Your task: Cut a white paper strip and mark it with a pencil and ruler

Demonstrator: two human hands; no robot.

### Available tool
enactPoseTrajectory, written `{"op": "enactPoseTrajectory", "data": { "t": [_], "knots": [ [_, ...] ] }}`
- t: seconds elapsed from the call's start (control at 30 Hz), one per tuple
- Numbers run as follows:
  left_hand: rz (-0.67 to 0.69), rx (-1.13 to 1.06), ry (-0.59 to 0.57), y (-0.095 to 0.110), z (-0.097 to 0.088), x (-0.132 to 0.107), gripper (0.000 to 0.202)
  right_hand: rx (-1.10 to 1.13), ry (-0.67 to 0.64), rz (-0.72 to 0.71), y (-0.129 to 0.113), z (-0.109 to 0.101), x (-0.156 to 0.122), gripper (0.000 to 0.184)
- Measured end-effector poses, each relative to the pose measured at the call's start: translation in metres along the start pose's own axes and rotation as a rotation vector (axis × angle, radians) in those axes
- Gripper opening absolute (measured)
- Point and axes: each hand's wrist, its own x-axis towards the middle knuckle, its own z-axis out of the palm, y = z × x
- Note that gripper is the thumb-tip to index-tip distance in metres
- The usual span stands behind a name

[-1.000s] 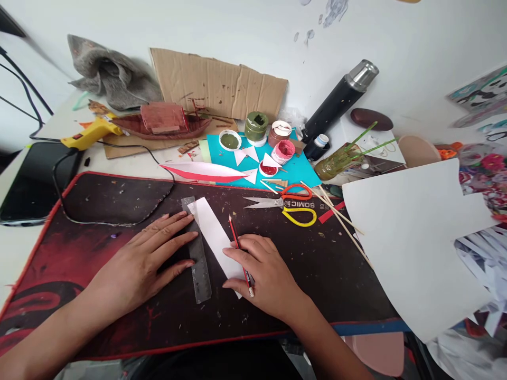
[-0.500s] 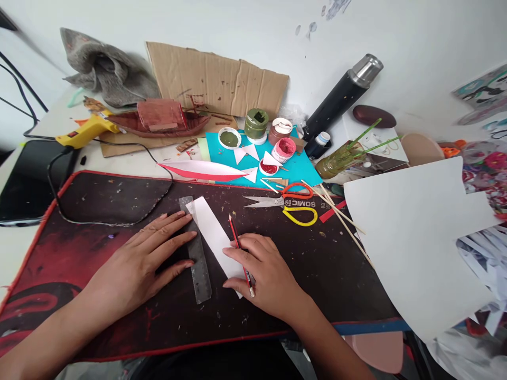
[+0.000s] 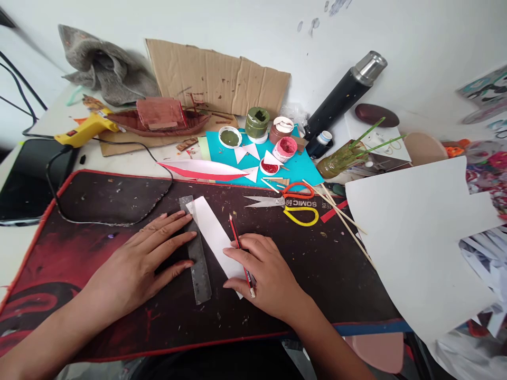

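My left hand [image 3: 152, 250] lies flat with its fingers spread, their tips on the left edge of a clear ruler [image 3: 199, 269]. The ruler's top end lies over a corner of a white paper strip [image 3: 212, 227], which slants across the dark mat. My right hand [image 3: 263, 274] holds a red and black pencil [image 3: 234, 230], its point facing away from me and its eraser end near my thumb. My right thumb and index finger rest at the strip's lower end, which they partly hide. Scissors [image 3: 283, 201] with orange and yellow handles lie beyond the pencil.
A brown model boat [image 3: 158, 124], a yellow glue gun [image 3: 85, 129] and open paint pots [image 3: 257, 122] stand at the back. A red and white paper boat shape [image 3: 204, 171] lies before them. Thin sticks [image 3: 348, 227] and a large white sheet [image 3: 412, 237] are at right.
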Motion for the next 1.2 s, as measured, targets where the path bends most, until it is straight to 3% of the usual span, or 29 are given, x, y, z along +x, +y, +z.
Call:
{"op": "enactPoseTrajectory", "data": {
  "t": [1.2],
  "knots": [
    [-0.037,-0.025,-0.045,-0.0023,-0.0009,0.0029,0.043,0.018,0.001,0.015,-0.0024,-0.0024,0.0023,0.047]
  ]
}}
